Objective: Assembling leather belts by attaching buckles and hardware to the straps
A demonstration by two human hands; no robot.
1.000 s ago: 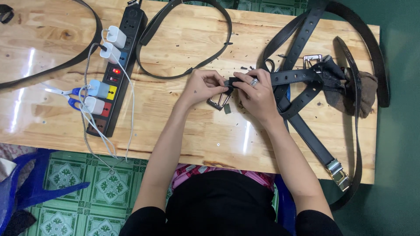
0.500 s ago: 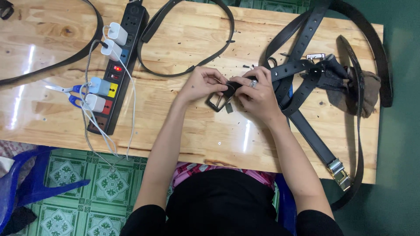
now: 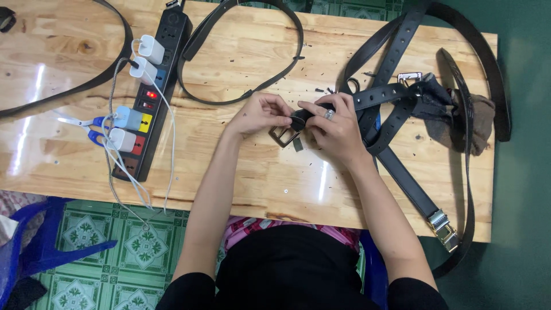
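Buckle [image 3: 283, 136] dropped lower; L hand [image 3: 261, 113] & R hand [image 3: 336, 126] pinch belt end [image 3: 301, 119], mostly hidden by fingers.

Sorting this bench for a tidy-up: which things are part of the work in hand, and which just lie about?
In hand:
- left hand
- right hand
- black belt end
- metal buckle

Lying about:
- power strip with chargers
- scissors
- looped belt
- brown cloth
- silver-buckled belt
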